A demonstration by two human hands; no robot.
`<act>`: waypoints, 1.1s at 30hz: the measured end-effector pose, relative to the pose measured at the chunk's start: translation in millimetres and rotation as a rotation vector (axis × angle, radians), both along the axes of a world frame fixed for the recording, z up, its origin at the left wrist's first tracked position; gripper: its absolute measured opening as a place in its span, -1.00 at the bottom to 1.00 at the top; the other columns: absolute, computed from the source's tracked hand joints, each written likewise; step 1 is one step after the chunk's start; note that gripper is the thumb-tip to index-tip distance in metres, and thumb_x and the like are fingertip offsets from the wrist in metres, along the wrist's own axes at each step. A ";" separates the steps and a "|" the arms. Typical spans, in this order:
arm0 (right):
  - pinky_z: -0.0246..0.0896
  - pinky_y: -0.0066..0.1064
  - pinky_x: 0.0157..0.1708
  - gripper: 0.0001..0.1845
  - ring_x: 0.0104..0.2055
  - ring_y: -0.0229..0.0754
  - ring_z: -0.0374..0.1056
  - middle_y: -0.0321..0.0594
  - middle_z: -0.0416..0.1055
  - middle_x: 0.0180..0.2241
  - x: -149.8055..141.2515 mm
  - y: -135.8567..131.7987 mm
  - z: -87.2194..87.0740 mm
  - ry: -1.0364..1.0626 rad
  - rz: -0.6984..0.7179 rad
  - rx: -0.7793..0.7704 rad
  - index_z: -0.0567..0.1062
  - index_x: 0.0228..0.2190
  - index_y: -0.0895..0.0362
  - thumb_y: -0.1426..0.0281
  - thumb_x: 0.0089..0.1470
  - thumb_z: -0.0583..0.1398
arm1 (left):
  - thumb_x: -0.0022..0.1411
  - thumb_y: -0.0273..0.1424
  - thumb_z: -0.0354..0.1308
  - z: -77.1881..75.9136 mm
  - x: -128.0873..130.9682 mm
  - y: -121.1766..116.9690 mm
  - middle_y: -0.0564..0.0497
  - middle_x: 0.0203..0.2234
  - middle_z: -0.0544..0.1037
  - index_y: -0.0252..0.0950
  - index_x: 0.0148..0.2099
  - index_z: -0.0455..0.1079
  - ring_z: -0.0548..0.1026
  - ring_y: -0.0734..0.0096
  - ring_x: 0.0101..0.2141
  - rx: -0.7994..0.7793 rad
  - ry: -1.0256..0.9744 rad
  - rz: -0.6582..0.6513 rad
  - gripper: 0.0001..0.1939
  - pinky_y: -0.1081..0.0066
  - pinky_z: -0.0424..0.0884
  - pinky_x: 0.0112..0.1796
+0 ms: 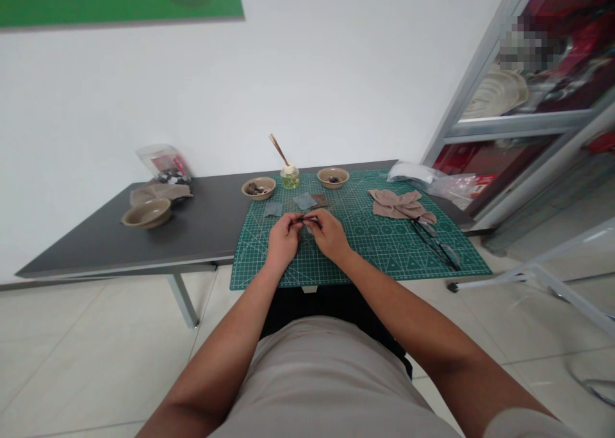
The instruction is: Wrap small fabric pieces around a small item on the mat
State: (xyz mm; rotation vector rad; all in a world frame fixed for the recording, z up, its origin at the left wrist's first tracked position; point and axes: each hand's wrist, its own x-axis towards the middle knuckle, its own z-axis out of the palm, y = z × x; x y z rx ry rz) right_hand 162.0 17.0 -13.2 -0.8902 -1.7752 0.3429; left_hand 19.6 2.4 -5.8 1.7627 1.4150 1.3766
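Note:
My left hand (284,236) and my right hand (327,234) meet above the green cutting mat (384,252), near its front left part. Fingers of both hands are closed on a small dark thing (304,218) held between the fingertips; it is too small and blurred to name. Just beyond them lie a grey-blue square (304,201), another grey-blue square (273,209) and a brown square (319,200). Behind these stand a tan bowl (259,196) with dark pieces in it and a second tan bowl (333,183) that also contains dark bits.
A glass jar with sticks (290,177) stands between the bowls. To the right are a crumpled brown cloth (396,204), eyeglasses (435,243) and plastic bags (446,185). On the dark table (206,227) at left sit another bowl (147,215), a cloth and a clear bag (166,162).

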 end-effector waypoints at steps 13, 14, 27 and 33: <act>0.28 -0.22 -0.16 -0.93 -0.19 -0.10 0.38 -0.21 0.44 -0.31 1.8 -1.0 0.2 -0.023 0.027 0.011 0.44 -0.31 0.06 0.40 0.21 0.13 | 0.20 -0.50 0.02 4.4 -0.5 -5.5 0.12 -0.59 0.42 -0.29 -0.13 0.44 0.40 0.45 -0.54 -0.006 -0.047 -0.028 -0.77 0.44 0.33 -0.40; 0.28 -0.22 -0.16 -0.93 -0.20 -0.10 0.37 -0.21 0.44 -0.30 1.8 -1.1 0.4 -0.018 0.028 0.005 0.43 -0.30 0.06 0.39 0.20 0.13 | 0.19 -0.50 0.02 4.5 -1.0 -4.8 0.12 -0.59 0.42 -0.29 -0.13 0.44 0.40 0.46 -0.54 -0.016 -0.055 -0.042 -0.77 0.44 0.32 -0.41; 0.26 -0.23 -0.19 -0.96 -0.25 -0.10 0.33 -0.23 0.37 -0.32 0.9 2.9 -3.0 0.013 0.076 -0.017 0.35 -0.30 0.06 0.37 0.17 0.14 | 0.18 -0.52 0.01 5.6 0.9 -5.8 0.13 -0.60 0.40 -0.29 -0.16 0.44 0.37 0.48 -0.56 -0.024 -0.058 -0.031 -0.77 0.46 0.31 -0.44; 0.26 -0.21 -0.16 -0.95 -0.20 -0.09 0.32 -0.18 0.36 -0.27 0.7 3.6 -3.9 -0.004 0.078 -0.008 0.33 -0.25 0.06 0.38 0.20 0.09 | 0.18 -0.52 0.02 5.1 -0.4 -4.4 0.14 -0.60 0.39 -0.28 -0.15 0.43 0.37 0.49 -0.56 -0.020 -0.067 -0.056 -0.77 0.46 0.32 -0.43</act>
